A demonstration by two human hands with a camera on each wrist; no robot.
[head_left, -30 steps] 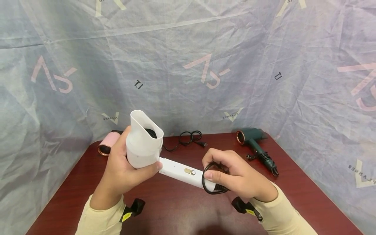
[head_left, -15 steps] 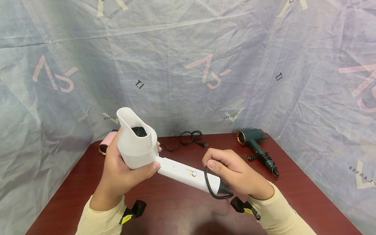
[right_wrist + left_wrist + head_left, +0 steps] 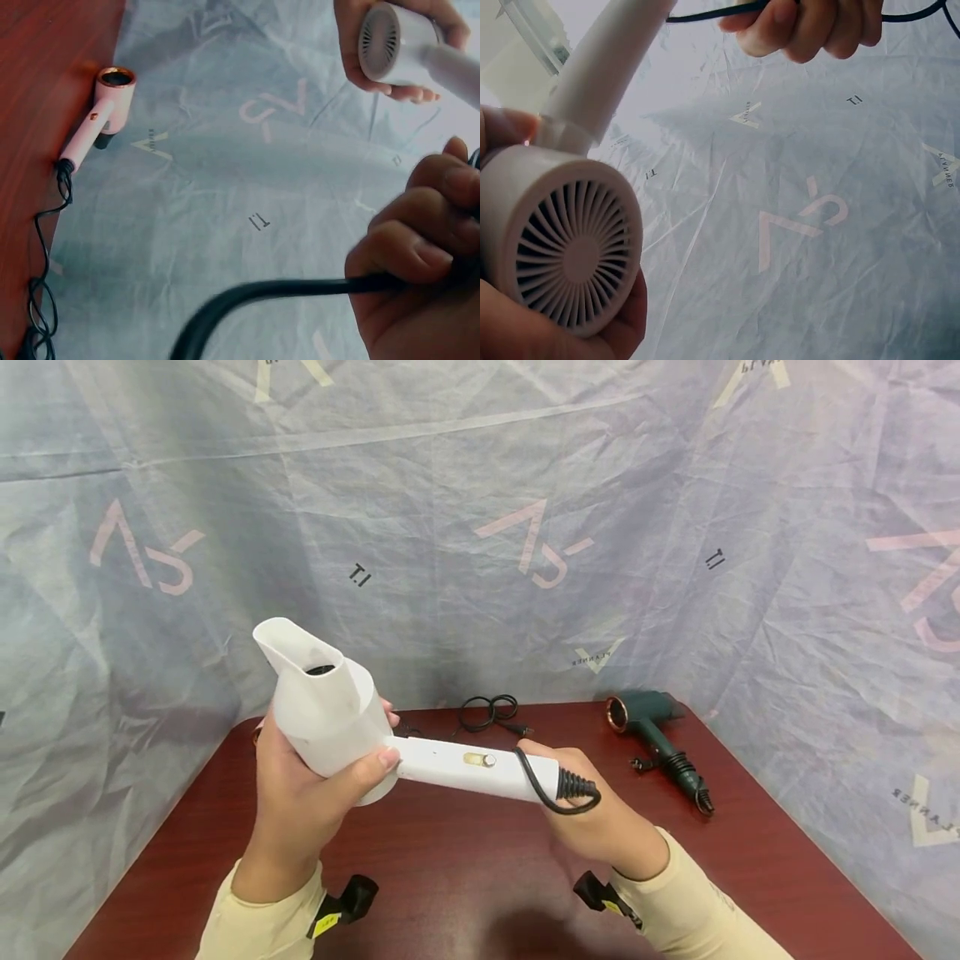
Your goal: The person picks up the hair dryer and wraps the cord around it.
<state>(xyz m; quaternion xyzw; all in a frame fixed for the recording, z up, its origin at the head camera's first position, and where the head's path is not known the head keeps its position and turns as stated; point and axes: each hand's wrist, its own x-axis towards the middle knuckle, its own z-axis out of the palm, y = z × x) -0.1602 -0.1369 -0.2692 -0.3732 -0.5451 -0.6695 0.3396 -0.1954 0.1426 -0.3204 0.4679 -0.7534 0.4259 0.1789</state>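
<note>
Above worktop: white hair dryer, long axis of its handle running from left hand toward right hand. Left fingers wrap the barrel; right fingers, nearer the handle's end, curl round black cord.

Desk: dk red-brown, slight sheen, shadow on nr part. Back R: dk green hair dryer, copper-col. rim, blk cord wound rd handle, plug just beside. Back L, nr edge: pink hair dryer, copper-col. rim too, mostly hidden in head view. Its blk lead is looped, plug end at back ctr.
</note>
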